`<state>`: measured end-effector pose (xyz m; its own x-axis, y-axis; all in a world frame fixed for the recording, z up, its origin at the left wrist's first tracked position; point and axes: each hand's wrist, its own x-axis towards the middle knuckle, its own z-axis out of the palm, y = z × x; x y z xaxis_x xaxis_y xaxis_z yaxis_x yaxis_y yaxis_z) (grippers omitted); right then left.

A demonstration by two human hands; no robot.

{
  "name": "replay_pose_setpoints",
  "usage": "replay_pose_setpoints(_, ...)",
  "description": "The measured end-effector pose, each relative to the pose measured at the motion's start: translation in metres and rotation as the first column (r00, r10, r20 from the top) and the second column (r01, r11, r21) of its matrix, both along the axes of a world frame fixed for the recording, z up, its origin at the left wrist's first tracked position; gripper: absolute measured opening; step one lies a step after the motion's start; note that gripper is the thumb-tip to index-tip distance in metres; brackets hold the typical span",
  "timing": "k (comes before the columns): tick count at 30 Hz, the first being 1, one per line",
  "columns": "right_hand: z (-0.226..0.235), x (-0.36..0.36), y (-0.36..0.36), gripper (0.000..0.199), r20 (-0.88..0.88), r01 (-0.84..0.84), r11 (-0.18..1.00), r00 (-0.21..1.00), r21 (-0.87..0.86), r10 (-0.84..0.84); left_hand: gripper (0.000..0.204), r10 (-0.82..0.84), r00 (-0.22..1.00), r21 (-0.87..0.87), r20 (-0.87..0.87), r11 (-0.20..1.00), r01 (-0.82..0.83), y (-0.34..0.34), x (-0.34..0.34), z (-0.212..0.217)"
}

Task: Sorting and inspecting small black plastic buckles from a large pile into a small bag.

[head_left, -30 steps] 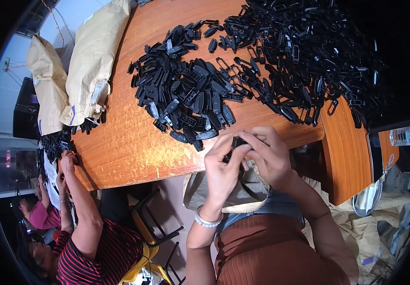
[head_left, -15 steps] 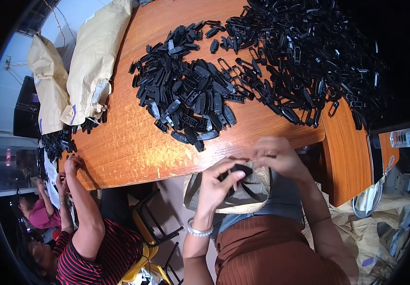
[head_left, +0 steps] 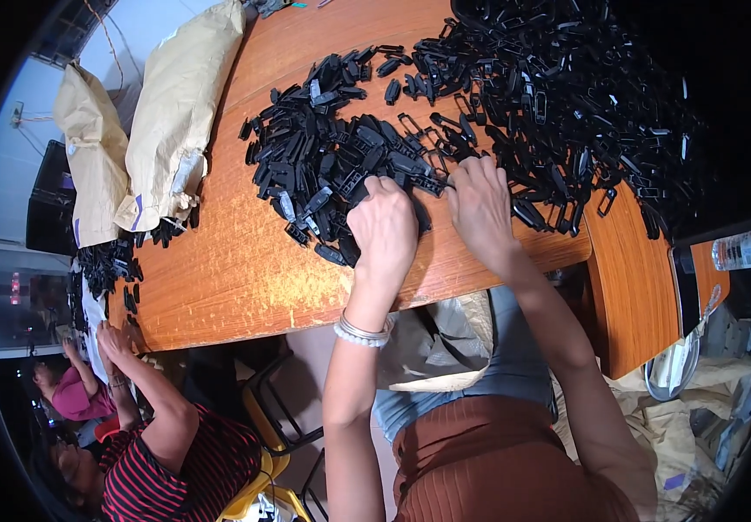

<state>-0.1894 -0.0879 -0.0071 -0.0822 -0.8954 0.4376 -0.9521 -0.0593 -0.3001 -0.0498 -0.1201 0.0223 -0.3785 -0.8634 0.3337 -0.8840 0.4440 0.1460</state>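
Observation:
A heap of small, long black plastic pieces (head_left: pixel 306 148) lies on the wooden table. My left hand (head_left: pixel 384 222), with a bracelet on its wrist, is closed on the heap's near right side; its fingertips and whatever they pinch are hidden. To its right, my right hand (head_left: pixel 482 204) bends its fingers down at the border of a larger pile of black frame-shaped plastic parts (head_left: pixel 558 113). What sits under those fingertips is hidden too. Below the table edge, an open paper-edged sack (head_left: pixel 445 383) with a dark inside rests by my lap.
The wooden table (head_left: pixel 227 270) has a worn near edge. Tall paper sacks (head_left: pixel 175 113) stand at the left, with more black parts spilling below them. A person in a striped top (head_left: pixel 184 461) works at the left. Crumpled paper sacks (head_left: pixel 671 426) lie at the lower right.
Both hands have moved up from over the sack to the piles. The black piece that was in my left hand no longer shows. The neighbour's hands have shifted lower.

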Motion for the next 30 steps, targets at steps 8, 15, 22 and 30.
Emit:
replay_pose_setpoints(8,0.021,-0.006,0.044,0.027,0.805,-0.264,0.962,0.557,-0.063,0.205,0.015,0.14,0.519,0.306,-0.843,0.919,0.249,0.032,0.015,-0.004)
replay_pose_setpoints(15,0.043,-0.011,0.065,0.032,0.75,-0.554,0.828,0.511,-0.085,0.419,0.03,0.426,0.144,0.383,-0.893,0.551,0.741,0.065,0.033,0.003)
replay_pose_setpoints(22,0.045,-0.005,0.07,0.033,0.616,-0.566,0.824,0.646,-0.009,0.451,0.012,0.11,0.543,0.428,-0.832,0.75,0.504,0.07,0.034,0.023)
replay_pose_setpoints(30,0.036,0.011,0.088,0.033,0.611,-0.473,0.863,0.634,-0.177,0.474,0.013,0.289,0.424,0.486,-0.858,0.723,0.491,0.084,0.017,0.024)
